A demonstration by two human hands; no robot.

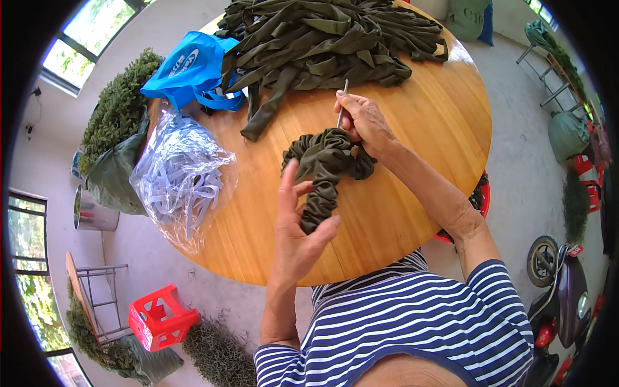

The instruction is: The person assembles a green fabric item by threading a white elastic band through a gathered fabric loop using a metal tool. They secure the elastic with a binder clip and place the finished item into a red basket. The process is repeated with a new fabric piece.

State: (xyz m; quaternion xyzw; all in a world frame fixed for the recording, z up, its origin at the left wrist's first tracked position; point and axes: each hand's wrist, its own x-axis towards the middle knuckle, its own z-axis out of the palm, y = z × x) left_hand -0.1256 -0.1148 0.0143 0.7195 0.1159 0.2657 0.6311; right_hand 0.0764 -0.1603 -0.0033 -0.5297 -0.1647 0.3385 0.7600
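Note:
A dark green fabric tube (320,187), bunched into tight gathers, lies over the table's middle. My right hand (366,122) is closed around a thin metal rod (343,97), whose tip points up and away. The rod's lower end is hidden by my fingers and the gathered cloth beneath them. At the tube's near end my left hand (298,222) is open, with its thumb and fingers spread to either side of the cloth. Whether it touches the fabric I cannot tell. Beyond both hands lies a large heap of flat dark green fabric strips (322,45).
The round wooden table (412,193) carries a blue bag (187,68) and a clear plastic bag of pale elastic strips (187,174) at the left. On the floor stand a red stool (162,317) and a green sack (570,135). A motorbike (567,303) is parked at the right.

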